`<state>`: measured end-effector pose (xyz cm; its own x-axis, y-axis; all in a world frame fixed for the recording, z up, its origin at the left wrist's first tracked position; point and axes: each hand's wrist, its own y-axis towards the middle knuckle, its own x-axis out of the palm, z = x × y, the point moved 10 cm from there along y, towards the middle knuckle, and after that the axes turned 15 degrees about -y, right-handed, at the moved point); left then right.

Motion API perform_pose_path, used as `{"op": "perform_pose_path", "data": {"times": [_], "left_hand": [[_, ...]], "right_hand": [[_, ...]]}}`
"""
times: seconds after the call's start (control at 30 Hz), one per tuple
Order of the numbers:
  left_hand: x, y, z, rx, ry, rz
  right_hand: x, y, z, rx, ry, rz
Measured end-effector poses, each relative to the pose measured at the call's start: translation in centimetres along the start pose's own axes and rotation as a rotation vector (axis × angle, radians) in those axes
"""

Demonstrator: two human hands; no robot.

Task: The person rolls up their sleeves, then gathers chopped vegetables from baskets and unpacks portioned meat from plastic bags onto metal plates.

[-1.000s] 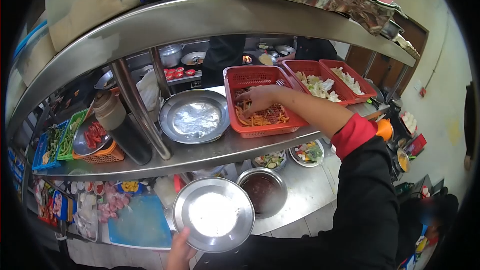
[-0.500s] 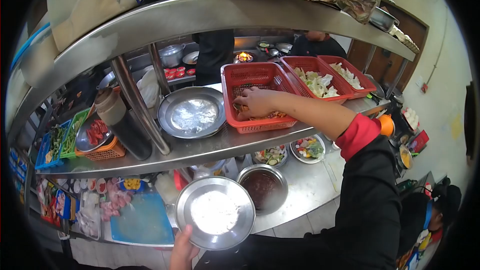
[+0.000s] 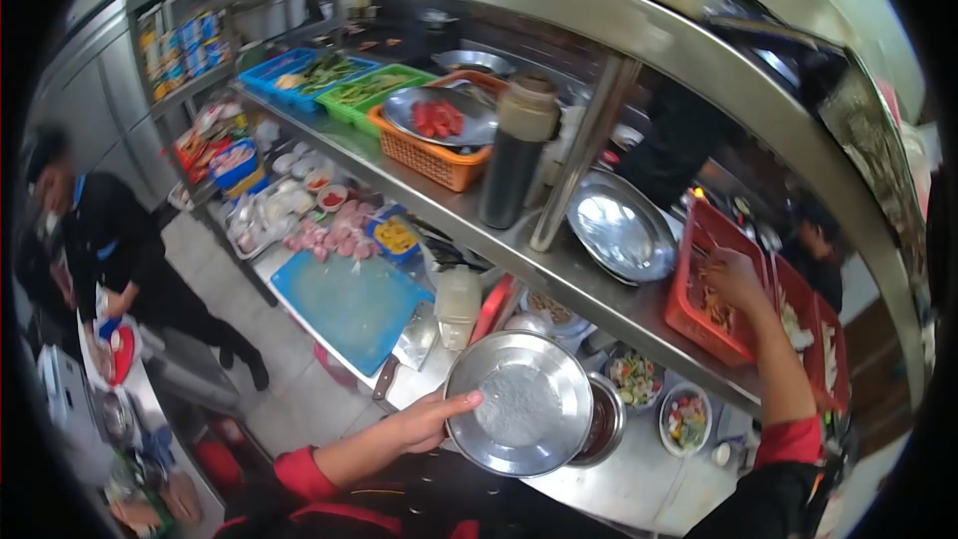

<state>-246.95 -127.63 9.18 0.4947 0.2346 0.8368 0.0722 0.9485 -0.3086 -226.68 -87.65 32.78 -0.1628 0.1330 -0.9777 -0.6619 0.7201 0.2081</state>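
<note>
My left hand [image 3: 436, 421] holds a shallow round metal plate [image 3: 519, 404] by its rim, thumb on top; no food shows on it. Reaching over the shelf, my right hand [image 3: 736, 281] is down inside a red plastic basket [image 3: 682, 314]. Its fingers curl into orange-brown shredded vegetables [image 3: 717, 311], and the fingertips are partly hidden and blurred. Beside that basket on the shelf lies a stack of metal plates [image 3: 621, 225]. Under my held plate, a metal pot [image 3: 608, 429] of dark liquid is partly covered.
The metal shelf [image 3: 419, 185] carries a dark bottle [image 3: 519, 155], an orange basket [image 3: 429, 160] and green and blue trays. Below lie a blue cutting board [image 3: 349, 309], a cleaver [image 3: 411, 344] and bowls of cut vegetables [image 3: 686, 417]. A person [image 3: 110, 250] stands at left.
My view has swung left, so the shelf and baskets appear farther right and tilted. The plate stays in my left hand. My right hand remains in the red basket, its fingers more curled.
</note>
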Motion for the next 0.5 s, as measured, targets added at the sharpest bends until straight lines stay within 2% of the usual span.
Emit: {"op": "perform_pose_path", "data": {"times": [0.03,0.07,0.1,0.17,0.2,0.27,0.33,0.4,0.47,0.5], "left_hand": [[0.0,-0.2,0.5,0.036,-0.019,0.004],[0.0,-0.6,0.7,0.023,-0.006,0.011],[0.0,-0.9,0.8,0.005,0.009,0.016],[0.1,-1.3,1.6,0.017,0.000,0.018],[0.0,-1.6,1.8,0.003,0.003,0.023],[-0.8,-1.7,2.2,-0.004,0.005,0.007],[-1.2,-2.4,2.6,-0.026,0.011,-0.010],[-1.5,-3.9,3.9,-0.057,0.004,-0.001],[-2.6,-6.1,6.2,-0.043,-0.028,0.018],[-3.6,-7.3,7.2,-0.036,-0.062,0.039]], "right_hand": [[-1.1,0.3,1.3,0.034,0.116,0.054],[-3.2,0.1,1.1,0.071,0.105,0.067],[-2.1,0.9,4.4,0.121,0.469,0.078],[-5.6,0.1,1.5,0.076,0.596,0.069],[-7.5,-0.6,-1.2,0.059,0.592,0.066],[-8.4,-2.9,-9.2,0.058,0.906,-0.125],[-7.8,-4.7,-17.7,-0.006,0.942,-0.271],[-5.5,-5.5,-26.3,-0.234,0.837,-0.310],[-0.9,-6.0,-33.6,-0.362,0.722,-0.450],[0.1,-6.2,-38.1,-0.499,0.646,-0.407]]}}
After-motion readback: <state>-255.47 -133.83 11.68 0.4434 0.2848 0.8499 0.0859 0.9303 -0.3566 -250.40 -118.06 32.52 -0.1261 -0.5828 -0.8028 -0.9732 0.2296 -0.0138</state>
